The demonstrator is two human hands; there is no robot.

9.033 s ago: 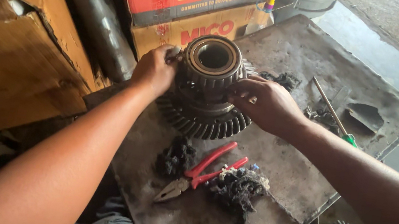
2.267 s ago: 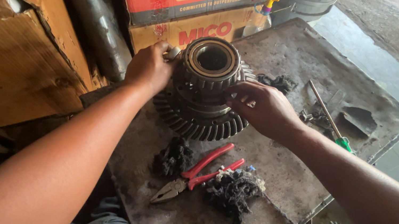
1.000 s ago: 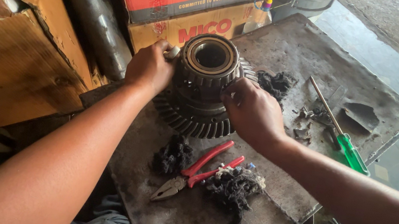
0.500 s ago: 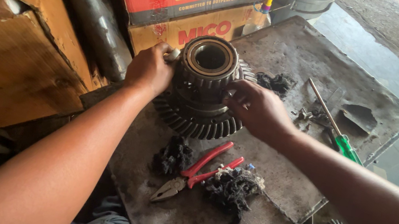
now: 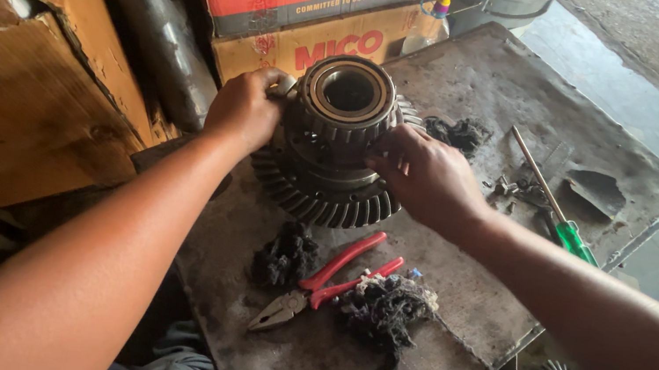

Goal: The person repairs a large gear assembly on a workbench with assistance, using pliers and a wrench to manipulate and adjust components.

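Between my hands stands the gear assembly (image 5: 336, 146), dark and greasy, a ring of slanted teeth at its base and an open bearing bore on top. My left hand (image 5: 246, 109) clasps its far side, my right hand (image 5: 425, 174) its near side, fingers closed against the housing. My fingertips are hidden behind the metal. Below my right wrist lie red-handled pliers (image 5: 322, 280) among oily rags (image 5: 385, 306).

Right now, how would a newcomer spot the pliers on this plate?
Find the grimy metal plate with the big gear gripped by both hands. Just nearer the camera, the pliers lie between two dark rag clumps. Their red handles are the only red thing on the plate.
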